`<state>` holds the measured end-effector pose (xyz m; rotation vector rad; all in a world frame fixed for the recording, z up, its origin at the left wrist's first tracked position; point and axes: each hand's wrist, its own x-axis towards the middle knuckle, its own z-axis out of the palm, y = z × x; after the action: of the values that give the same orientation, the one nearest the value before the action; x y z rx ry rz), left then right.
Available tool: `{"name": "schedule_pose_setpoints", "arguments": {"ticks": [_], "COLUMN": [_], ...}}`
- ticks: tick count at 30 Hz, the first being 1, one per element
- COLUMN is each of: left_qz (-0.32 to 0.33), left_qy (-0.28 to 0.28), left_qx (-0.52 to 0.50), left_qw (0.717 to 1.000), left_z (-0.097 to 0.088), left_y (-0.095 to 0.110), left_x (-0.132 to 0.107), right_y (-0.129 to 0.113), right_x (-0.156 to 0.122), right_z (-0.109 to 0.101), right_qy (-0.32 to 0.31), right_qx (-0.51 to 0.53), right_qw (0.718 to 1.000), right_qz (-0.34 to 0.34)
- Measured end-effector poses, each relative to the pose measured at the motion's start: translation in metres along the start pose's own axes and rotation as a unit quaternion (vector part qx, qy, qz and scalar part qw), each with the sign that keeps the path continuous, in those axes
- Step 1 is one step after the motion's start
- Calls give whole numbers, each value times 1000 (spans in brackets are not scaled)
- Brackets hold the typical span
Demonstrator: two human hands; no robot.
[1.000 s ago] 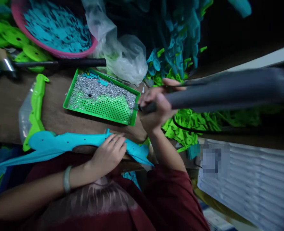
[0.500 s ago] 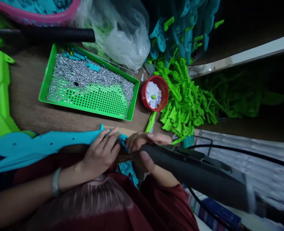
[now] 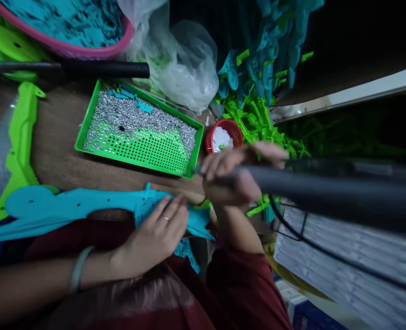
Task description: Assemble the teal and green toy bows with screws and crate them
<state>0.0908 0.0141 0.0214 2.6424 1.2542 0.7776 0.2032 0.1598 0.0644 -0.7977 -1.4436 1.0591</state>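
The right hand is closed around a dark driver, its tip pointing left at the near corner of the screw tray. The left hand lies flat, fingers spread, on the blue shell (long axis left to right), which sits below and left of the tip.

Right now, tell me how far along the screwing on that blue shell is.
Done: cannot tell; the holes in the blue shell are too small to show screws. In hand: the left hand presses the shell down, and the right hand grips the driver, its tip at the corner of the screw tray. Left: the tray holds many loose screws.
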Motion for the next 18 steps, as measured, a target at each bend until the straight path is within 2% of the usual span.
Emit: {"name": "schedule_pose_setpoints", "arguments": {"ticks": [1,2,4,7,9,12,18], "left_qz": [37,75,124,137,143,153,129], "left_qy": [-6,-4,28,84,100,114,128], "left_qx": [2,0,-4,-23,-44,-52,-45], "left_qw": [999,997,992,987,984,980,982], "left_z": [4,11,26,47,53,53,53], "left_y": [5,10,17,17,15,11,14], "left_x": [2,4,7,13,16,18,18], "right_y": [13,27,51,72,73,68,70], "right_x": [16,29,45,49,46,42,42], "right_z": [7,14,26,32,30,26,27], "right_qy": [49,70,85,92,94,89,90], "right_qx": [23,23,18,-9,-30,-52,-67], "right_qw": [996,993,993,994,994,994,993], "right_qz": [-77,-87,-86,-63,-55,-40,-21]}}
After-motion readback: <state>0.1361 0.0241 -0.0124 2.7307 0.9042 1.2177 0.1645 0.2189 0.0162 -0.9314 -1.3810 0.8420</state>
